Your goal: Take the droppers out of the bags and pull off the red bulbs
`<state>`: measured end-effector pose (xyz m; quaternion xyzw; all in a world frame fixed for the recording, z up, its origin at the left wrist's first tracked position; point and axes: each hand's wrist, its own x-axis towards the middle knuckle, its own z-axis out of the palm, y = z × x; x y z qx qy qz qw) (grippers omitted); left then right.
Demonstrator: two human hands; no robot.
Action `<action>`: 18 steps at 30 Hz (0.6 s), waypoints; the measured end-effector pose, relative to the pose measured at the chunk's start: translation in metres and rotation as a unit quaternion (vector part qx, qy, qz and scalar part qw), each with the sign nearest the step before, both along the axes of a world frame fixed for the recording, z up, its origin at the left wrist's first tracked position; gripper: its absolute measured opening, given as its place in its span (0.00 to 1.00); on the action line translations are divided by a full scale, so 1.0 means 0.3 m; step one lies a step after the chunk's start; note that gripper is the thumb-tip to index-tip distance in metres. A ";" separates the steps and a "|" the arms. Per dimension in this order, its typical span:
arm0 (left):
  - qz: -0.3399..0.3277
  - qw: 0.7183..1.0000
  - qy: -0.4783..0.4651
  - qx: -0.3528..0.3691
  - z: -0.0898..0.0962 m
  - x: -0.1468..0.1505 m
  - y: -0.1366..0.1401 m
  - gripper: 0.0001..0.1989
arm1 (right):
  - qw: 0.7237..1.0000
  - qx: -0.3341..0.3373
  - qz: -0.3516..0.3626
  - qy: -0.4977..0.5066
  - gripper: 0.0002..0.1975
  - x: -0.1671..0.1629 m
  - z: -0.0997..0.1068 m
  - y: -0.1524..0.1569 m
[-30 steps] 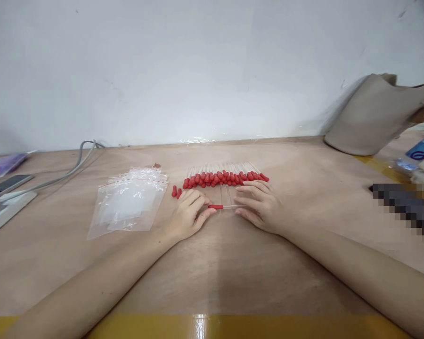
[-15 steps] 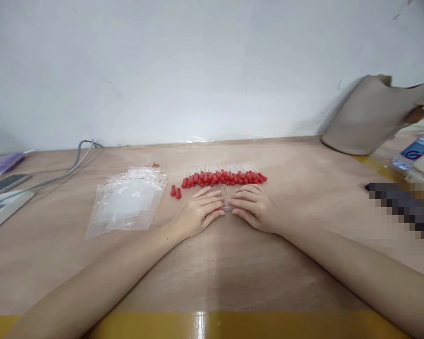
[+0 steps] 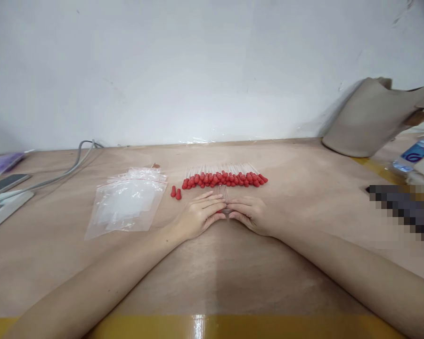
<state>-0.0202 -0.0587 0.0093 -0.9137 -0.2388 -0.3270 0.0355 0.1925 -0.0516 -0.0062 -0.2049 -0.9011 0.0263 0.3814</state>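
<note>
Low over the tabletop, my left hand (image 3: 201,215) and my right hand (image 3: 250,214) meet fingertip to fingertip. A dropper (image 3: 227,211) with a clear tube lies crosswise between them, and a speck of red shows at my left fingers. Both hands are closed around it, though most of it is hidden under the fingers. Just beyond, a row of droppers (image 3: 224,179) lies with red bulbs toward me and thin clear tubes pointing away. One or two clear tubes (image 3: 224,192) lie lengthwise between the row and my fingertips. Left of my left hand lie two loose red bulbs (image 3: 175,193).
Clear zip bags (image 3: 127,202) are stacked at the left. Farther left are a grey cable (image 3: 70,169), a phone-like dark slab (image 3: 7,185) and a purple packet (image 3: 3,164). A beige bag (image 3: 363,117), a bottle (image 3: 415,153) and a blurred dark object (image 3: 403,212) stand or lie right.
My right hand has moved left, so the fingertips of both hands now meet and cover more of the clear tube. The dropper row and bags lie as before.
</note>
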 end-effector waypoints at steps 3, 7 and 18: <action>0.003 0.999 0.031 -0.006 0.007 -0.003 -0.003 0.13 | 1.000 0.009 -0.001 0.003 0.11 0.002 -0.002 -0.001; 0.008 0.998 0.054 0.016 0.019 -0.008 -0.013 0.10 | 1.000 0.023 0.009 -0.004 0.09 0.002 -0.003 0.000; -0.001 0.998 0.065 0.013 0.027 -0.020 -0.033 0.08 | 0.991 0.131 0.007 -0.016 0.08 0.015 0.019 -0.017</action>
